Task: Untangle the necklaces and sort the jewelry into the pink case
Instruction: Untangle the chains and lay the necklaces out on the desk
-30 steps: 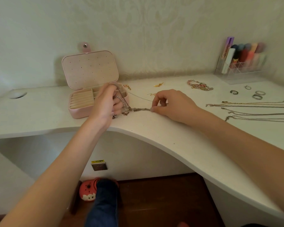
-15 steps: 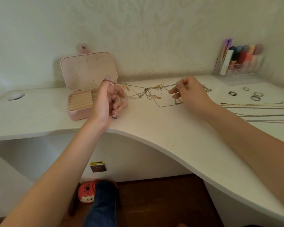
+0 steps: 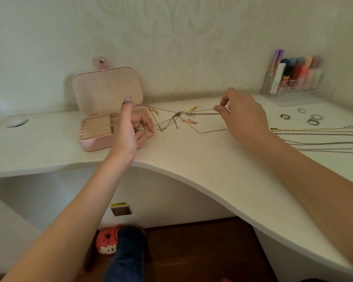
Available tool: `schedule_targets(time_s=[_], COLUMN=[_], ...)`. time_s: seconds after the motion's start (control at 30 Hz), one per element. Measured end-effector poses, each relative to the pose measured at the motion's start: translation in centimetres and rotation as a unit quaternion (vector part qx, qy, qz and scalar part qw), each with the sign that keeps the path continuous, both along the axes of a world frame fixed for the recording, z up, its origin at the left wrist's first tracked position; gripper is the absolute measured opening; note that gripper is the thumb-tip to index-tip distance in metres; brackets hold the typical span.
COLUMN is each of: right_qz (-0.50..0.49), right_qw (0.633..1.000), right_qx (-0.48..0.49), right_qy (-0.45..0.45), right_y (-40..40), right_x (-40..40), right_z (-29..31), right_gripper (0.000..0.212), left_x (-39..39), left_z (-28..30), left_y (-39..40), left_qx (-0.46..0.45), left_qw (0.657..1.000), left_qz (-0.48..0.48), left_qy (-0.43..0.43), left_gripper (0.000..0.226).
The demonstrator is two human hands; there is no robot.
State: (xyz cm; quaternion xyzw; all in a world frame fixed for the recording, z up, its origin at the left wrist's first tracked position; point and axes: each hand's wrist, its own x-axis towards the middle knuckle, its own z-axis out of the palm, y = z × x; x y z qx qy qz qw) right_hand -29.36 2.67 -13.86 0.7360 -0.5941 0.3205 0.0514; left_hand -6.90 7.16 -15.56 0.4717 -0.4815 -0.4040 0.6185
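A tangle of thin silver necklaces [image 3: 178, 117] is stretched in the air above the white desk between my two hands. My left hand [image 3: 134, 127] grips one end with curled fingers, and a strand loops over its raised thumb. My right hand [image 3: 243, 112] pinches the other end at its fingertips. The knot hangs midway, with loose loops sagging to the desk. The pink case [image 3: 102, 110] stands open just behind my left hand, lid upright, ring rolls and small compartments showing.
Several straightened chains [image 3: 318, 137] lie in rows at the right. Several rings [image 3: 314, 119] sit behind them. Small gold pieces [image 3: 192, 107] lie near the tangle. A clear organizer [image 3: 293, 86] with coloured tubes stands at the back right. The desk's front edge curves inward.
My right hand has pulled further right, away from my left, stretching the tangle wider. One second ago the hands were close together on the desk with the chains bunched.
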Motion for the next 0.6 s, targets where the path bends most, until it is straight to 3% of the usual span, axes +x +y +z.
schedule_targets(time_s=[0.1, 0.3, 0.37, 0.43, 0.53, 0.6], right_qz=[0.020, 0.109, 0.130, 0.120, 0.109, 0.120], right_qw=[0.999, 0.976, 0.962, 0.963, 0.972, 0.967], right_qx=[0.010, 0.150, 0.177, 0.169, 0.178, 0.214], right_qy=[0.041, -0.119, -0.164, -0.172, -0.111, -0.066], right_y=[-0.2, -0.3, -0.4, -0.9, -1.3, -1.4], right_x=[-0.3, -1.6, -2.0, -2.7, -3.7, -4.2], right_z=[-0.1, -0.3, -0.2, 0.0, 0.4, 0.4], right_gripper=[0.024, 0.046, 0.049, 0.039, 0.013, 0.017], left_x=[-0.2, 0.1, -0.2, -0.5, -0.3, -0.3], left_z=[0.2, 0.0, 0.1, -0.2, -1.1, -1.3], left_y=[0.2, -0.3, -0.2, -0.2, 0.0, 0.5], left_qx=[0.003, 0.026, 0.024, -0.004, -0.065, -0.078], left_qw=[1.000, 0.999, 0.995, 0.988, 0.963, 0.918], left_qz=[-0.008, 0.021, 0.066, 0.110, 0.141, 0.169], left_qy=[-0.002, -0.021, -0.066, -0.112, -0.219, -0.351], left_gripper=[0.083, 0.076, 0.046, 0.024, 0.026, 0.024])
